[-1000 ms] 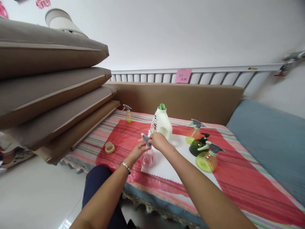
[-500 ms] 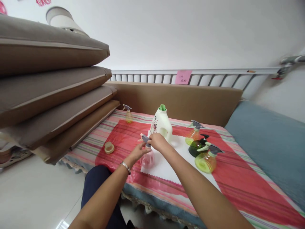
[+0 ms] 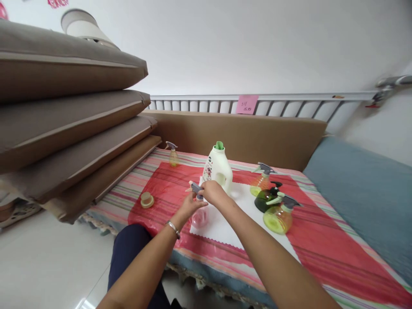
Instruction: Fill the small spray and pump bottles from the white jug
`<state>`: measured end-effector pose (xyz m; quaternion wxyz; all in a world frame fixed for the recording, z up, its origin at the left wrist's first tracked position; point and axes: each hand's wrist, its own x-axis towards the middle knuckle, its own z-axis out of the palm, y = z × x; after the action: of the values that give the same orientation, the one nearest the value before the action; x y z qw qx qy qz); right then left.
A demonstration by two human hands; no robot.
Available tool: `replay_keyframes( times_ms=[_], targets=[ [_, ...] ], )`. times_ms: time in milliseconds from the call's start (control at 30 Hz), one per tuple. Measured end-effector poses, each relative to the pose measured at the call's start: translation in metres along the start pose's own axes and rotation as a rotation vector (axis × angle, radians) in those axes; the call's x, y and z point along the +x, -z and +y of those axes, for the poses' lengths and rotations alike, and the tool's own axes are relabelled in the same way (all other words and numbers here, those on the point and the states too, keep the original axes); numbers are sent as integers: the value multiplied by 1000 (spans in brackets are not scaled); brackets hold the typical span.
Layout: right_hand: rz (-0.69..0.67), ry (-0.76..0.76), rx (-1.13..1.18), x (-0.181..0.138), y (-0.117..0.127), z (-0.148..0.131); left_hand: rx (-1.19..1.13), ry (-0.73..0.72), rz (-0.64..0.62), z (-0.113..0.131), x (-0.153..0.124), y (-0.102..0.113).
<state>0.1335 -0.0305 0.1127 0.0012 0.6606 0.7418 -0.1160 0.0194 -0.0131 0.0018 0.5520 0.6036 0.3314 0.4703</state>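
Note:
A clear pink spray bottle point(image 3: 200, 217) with a grey trigger head stands upright at the front of the white cloth. My left hand point(image 3: 189, 207) is around its neck, the thumb stretched across the near side and the other fingers partly hidden behind. My right hand point(image 3: 211, 191) grips the grey spray head point(image 3: 196, 187) from the right, its fingertips closed on it. Just behind my hands is a white jug point(image 3: 222, 165) with a green spout, its cap off. A beige cap point(image 3: 147, 199) lies to the left on the red sheet.
On the right stand two yellowish spray bottles point(image 3: 278, 219) and a dark green pump bottle point(image 3: 264, 199). Another spray bottle point(image 3: 174, 158) is at the back left. Stacked brown cushions point(image 3: 80, 107) overhang the left side; a blue pad point(image 3: 360, 189) borders the right.
My left hand has turned slightly about the bottle's neck, and its thumb now reaches further out to the right. My right hand stays on the spray head.

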Motion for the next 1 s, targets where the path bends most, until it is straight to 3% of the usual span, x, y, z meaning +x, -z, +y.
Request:
replay_keyframes(
  times_ms=[100, 267, 467, 667, 867, 1000],
  targets=[
    [-9, -14, -8, -2, 2, -1, -7, -1, 42, -3, -1, -1],
    [-23, -24, -8, -4, 4, -2, -16, 46, -73, 1, -2, 8],
    [-26, -18, -11, -2, 2, -4, -13, 17, 42, -2, -2, -4],
    [-47, -19, -9, -6, 7, -6, -16, 85, -111, 4, 4, 11],
    [-65, -38, -1, -4, 7, -8, -17, 38, 7, -2, 2, 0],
    [-61, -25, -5, -6, 7, -6, -11, 60, -72, 1, 3, 8]
  ],
)
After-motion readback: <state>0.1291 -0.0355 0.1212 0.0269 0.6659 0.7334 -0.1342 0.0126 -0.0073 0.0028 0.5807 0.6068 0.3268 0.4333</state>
